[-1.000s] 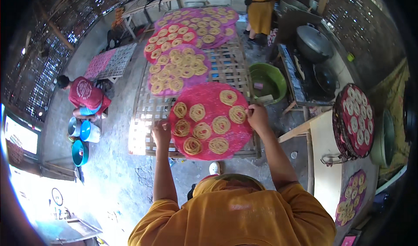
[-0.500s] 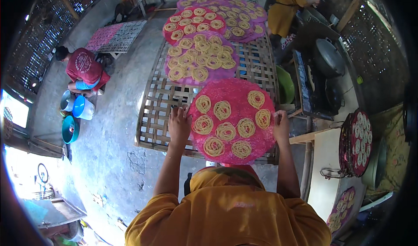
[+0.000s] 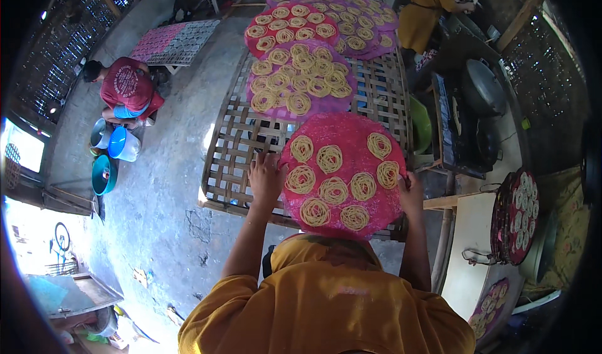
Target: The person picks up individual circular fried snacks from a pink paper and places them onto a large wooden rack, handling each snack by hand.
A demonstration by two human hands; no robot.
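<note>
Head view: I am holding a round pink tray (image 3: 342,137) of coiled yellow noodle nests by its opposite rims, my left hand (image 3: 265,178) clasping the left edge and my right hand (image 3: 411,191) clasping the right, the tray lying level between both grips, straight ahead of me, over the near end of the bamboo rack (image 3: 235,147). Against half a second ago, tray and hands are sitting a little farther out, closer to the filled tray (image 3: 304,78) beyond.

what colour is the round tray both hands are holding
Bright pink: the round woven tray carries yellow noodle coils. Clearest in the head view.
</note>
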